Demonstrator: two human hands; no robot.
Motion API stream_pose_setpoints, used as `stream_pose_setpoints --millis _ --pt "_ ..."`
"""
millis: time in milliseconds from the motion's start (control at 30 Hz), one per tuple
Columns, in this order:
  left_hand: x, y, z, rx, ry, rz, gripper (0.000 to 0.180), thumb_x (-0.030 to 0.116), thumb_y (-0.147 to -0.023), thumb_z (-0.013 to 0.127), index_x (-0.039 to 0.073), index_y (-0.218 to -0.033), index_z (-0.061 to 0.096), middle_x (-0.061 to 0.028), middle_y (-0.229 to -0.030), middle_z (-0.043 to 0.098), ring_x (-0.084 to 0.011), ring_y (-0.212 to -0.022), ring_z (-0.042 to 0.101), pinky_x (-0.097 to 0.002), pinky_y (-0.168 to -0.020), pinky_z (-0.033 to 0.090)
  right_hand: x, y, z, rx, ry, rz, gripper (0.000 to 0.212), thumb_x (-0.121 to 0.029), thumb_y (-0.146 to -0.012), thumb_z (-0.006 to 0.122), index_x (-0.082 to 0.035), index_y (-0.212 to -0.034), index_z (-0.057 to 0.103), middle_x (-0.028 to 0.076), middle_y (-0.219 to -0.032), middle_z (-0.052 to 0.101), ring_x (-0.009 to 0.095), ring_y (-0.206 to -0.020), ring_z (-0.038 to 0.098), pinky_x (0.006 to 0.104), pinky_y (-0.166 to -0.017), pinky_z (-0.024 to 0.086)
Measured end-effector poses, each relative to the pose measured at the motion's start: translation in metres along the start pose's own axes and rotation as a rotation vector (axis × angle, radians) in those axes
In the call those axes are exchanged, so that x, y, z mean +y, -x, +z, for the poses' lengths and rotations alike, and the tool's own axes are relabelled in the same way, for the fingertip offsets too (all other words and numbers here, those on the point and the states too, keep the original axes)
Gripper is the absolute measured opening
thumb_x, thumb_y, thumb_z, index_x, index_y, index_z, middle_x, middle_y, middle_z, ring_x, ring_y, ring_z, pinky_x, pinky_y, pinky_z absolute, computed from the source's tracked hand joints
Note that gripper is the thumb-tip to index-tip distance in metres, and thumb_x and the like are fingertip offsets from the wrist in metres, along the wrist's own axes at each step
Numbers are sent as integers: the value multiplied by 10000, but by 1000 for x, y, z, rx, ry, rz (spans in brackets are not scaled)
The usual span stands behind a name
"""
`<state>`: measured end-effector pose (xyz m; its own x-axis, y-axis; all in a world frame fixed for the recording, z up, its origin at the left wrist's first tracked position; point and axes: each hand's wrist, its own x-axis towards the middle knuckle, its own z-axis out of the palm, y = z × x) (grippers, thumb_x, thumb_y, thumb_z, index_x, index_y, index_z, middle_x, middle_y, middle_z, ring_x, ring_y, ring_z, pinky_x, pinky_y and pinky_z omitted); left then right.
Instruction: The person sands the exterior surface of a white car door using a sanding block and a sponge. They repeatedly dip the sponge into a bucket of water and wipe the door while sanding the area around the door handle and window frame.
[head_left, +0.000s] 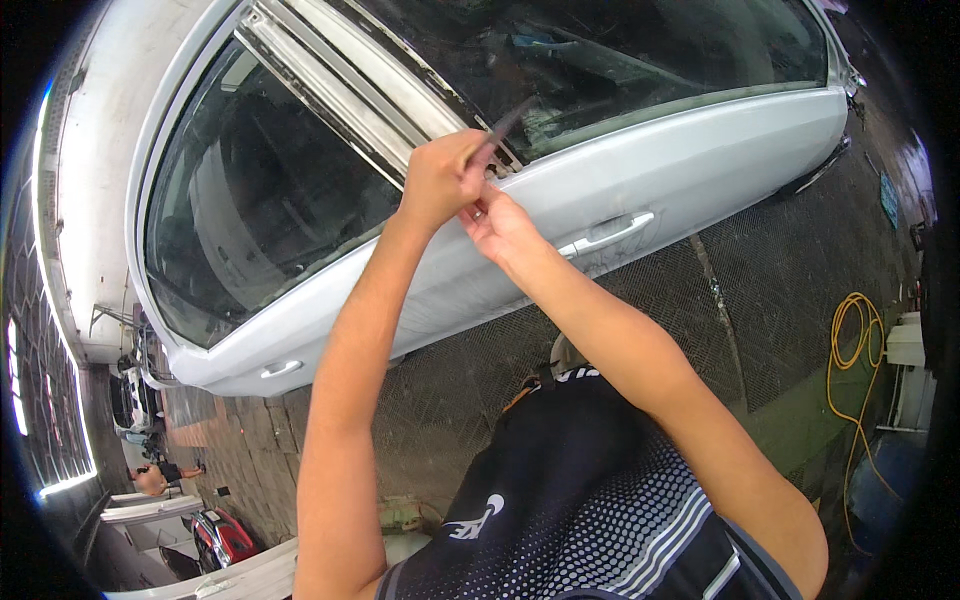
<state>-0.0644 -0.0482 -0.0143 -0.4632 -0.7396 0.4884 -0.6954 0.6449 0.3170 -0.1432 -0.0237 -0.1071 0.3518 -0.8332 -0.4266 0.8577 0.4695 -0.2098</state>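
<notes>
Thin dark strip pinched in left hand, by the window pillar of a silver car; right hand just below, cannot tell if gripping; dark textured floor, yellow hose at right; white lettering on black shirt

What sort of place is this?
Probably a vehicle repair or body shop. A pale silver car fills the view, the pillar between its side windows appears stripped of its trim, and a yellow hose or cord lies in loops at the right.
</notes>
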Motion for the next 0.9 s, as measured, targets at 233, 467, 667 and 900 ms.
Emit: stream_pose_setpoints --millis 233,467,667,900 --pt "17 2 -8 2 -8 -144 153 137 -897 715 32 -1005 740 -162 -836 734 -315 -706 706 -368 -655 543 -3 2 -14 -74 59 -41 191 -260 -1021 659 -115 -1146 653 -6 -1085 671 123 -984 622 300 -890 538" --pt "0 55 30 594 103 -206 127 95 -947 693 -19 -992 727 -177 -840 739 -319 -730 734 -374 -659 552 -4 18 -3 16 242 -37 216 -274 -999 697 -70 -1062 665 38 -988 692 162 -916 680 342 -845 573" --pt "-2 53 36 591 88 -176 111 86 -954 681 -12 -986 722 -158 -829 737 -296 -712 725 -369 -641 541 2 13 -11 1 206 -98 237 -260 -1002 691 -40 -1085 655 48 -984 681 166 -895 679 318 -819 565" --pt "-9 58 35 649 105 -201 133 91 -954 686 -30 -1003 715 -169 -853 737 -301 -719 724 -378 -645 544 -4 12 2 21 258 -91 236 -206 -1016 656 0 -1128 635 73 -973 675 185 -862 687 313 -766 578"
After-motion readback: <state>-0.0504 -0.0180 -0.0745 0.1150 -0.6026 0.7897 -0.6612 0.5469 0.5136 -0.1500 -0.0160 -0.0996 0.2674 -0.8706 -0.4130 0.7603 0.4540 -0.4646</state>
